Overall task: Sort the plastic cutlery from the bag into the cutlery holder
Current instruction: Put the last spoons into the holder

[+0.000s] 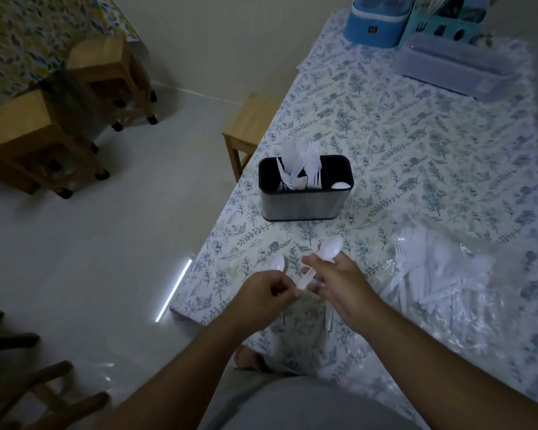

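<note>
The left hand point(269, 293) is held over the near corner of the bench point(416, 125), its fingers point(288, 288) curled and pinching the handle of a white plastic spoon point(278, 263); the bowl of this spoon points away from the person. The right hand point(339, 282) is just beside the left, and its fingers grip the handle of a second white spoon point(331, 249), whose bowl rises above the knuckles. The two handles meet or cross between the hands; whether they touch cannot be told.

The cutlery holder point(305, 193), a metal-sided container with a black inner liner, stands upright on the bench beyond the hands, near the bench's left edge. Its left compartment holds white knives and forks point(302, 164) standing on end. Its right compartment shows one white spoon bowl point(341, 185) at the rim.

The clear plastic bag point(448, 274) lies flat on the bench to the right of the right hand, with white forks and other cutlery point(416, 265) inside or on it; the pieces overlap and cannot be counted.

The bench is covered with a floral-print cloth. At its far end stand a blue container point(376, 23), a teal caddy point(444, 26) and a clear lidded box point(454, 63). A wooden stool point(249, 125) stands on the floor against the bench's left edge, and further wooden stools point(38, 131) stand at the left of the room.
</note>
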The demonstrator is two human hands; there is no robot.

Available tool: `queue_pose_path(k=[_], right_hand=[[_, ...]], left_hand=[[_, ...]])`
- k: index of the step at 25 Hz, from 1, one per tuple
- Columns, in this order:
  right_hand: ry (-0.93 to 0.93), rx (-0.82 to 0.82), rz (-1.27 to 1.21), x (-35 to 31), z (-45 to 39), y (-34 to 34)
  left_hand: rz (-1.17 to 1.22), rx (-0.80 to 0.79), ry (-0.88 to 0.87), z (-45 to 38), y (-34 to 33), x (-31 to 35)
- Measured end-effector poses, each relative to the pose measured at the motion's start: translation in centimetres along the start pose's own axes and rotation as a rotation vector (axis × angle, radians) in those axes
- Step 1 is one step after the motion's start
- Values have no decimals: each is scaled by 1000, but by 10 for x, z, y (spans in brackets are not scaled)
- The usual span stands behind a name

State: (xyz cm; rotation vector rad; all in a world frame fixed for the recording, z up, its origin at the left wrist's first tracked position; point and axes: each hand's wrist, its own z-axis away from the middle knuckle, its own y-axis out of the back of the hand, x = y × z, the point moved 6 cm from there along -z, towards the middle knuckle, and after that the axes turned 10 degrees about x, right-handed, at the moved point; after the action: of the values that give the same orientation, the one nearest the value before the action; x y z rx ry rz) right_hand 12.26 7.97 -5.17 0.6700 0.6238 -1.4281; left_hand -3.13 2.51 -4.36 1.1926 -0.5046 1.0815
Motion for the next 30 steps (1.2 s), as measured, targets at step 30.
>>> queue_pose_path(k=[30], right_hand=[[-122,240,-71,36,3,105]], left_hand=[[-114,64,16,-17,-87,42]])
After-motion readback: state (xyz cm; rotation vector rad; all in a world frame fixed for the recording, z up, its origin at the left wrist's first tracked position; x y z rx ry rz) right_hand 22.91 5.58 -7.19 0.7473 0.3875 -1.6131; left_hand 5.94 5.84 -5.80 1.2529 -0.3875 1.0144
